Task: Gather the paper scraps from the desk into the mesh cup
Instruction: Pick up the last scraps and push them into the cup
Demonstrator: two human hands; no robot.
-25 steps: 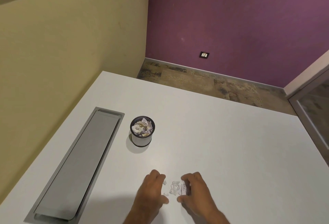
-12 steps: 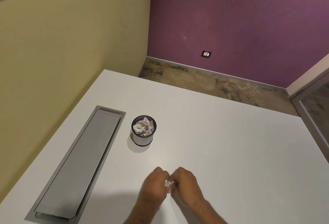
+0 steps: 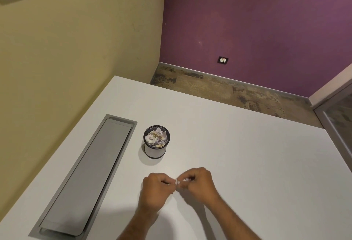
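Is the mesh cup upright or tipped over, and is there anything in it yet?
Upright and partly filled: the mesh cup stands on its base on the desk, its open rim facing up, with crumpled paper scraps visible inside.

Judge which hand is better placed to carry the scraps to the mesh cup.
Left, probably. The left hand sits almost directly below the mesh cup; the right hand is farther off to the side. Both pinch the paper scraps.

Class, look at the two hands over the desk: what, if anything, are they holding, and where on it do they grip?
A small clump of paper scraps, pinched between the fingertips of the left hand and right hand, one on each side.
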